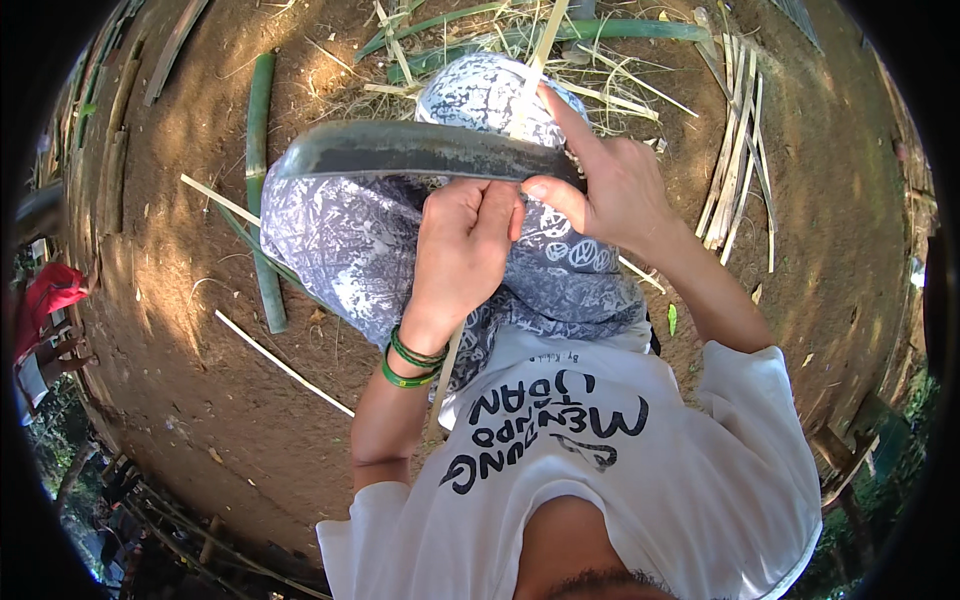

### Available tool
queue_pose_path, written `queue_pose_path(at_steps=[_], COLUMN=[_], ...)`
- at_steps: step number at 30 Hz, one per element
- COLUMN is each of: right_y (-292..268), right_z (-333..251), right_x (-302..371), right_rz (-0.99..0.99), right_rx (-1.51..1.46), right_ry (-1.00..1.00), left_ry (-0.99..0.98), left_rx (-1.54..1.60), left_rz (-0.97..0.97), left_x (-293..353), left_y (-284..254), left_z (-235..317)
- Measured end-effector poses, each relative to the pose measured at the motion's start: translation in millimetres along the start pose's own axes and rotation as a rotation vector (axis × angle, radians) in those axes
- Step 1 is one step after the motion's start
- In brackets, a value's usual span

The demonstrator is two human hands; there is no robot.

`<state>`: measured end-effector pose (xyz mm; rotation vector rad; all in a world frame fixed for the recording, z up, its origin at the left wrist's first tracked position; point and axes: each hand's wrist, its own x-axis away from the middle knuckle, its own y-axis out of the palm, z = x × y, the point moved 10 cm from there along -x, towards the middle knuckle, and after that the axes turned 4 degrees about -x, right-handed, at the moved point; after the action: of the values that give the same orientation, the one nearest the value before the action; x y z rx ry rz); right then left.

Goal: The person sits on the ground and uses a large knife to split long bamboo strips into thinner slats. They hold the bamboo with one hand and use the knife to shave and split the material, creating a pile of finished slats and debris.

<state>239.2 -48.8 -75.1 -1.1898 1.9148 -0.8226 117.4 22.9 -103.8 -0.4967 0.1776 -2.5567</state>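
Note:
A machete (420, 148) with a long dark blade lies crosswise above my lap, its broad tip pointing left. My right hand (625, 190) closes around its base end, thumb and index finger stretched out; the handle is hidden. My left hand (465, 240) is closed just below the blade, thumb against the bent fingers and close to the right thumb. A pale bamboo strip (545, 50) runs down past my right index finger to the blade and shows again below my left hand, which grips it; its middle is hidden. Patterned grey trousers (335, 235) cover my bent legs.
Green bamboo poles (265, 190) lie on the brown dirt at left and at the far side (640, 30), among shavings (600, 75). Split strips (740, 150) are piled at right. A single strip (285, 363) lies at near left. A person in red (50, 300) is at the left edge.

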Motion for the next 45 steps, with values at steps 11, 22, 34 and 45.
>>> queue_pose_path(at_steps=[11, 22, 34, 45], right_y=[6, 12, 10, -7], right_z=[-5, -10, -9, -9], right_x=[2, 7, 4, -3], right_rz=[-0.013, -0.108, -0.111, -0.042], right_rx=[0.025, 0.022, 0.034, 0.049], right_ry=[0.044, 0.111, 0.093, 0.005], left_ry=[0.023, -0.059, 0.044, -0.012], left_rx=[0.104, 0.155, 0.075, 0.252], left_rz=[0.095, 0.102, 0.036, 0.093], left_x=[11, 35, 26, 35], left_y=[-4, -7, -4, -1], left_z=[-10, -26, -16, -11])
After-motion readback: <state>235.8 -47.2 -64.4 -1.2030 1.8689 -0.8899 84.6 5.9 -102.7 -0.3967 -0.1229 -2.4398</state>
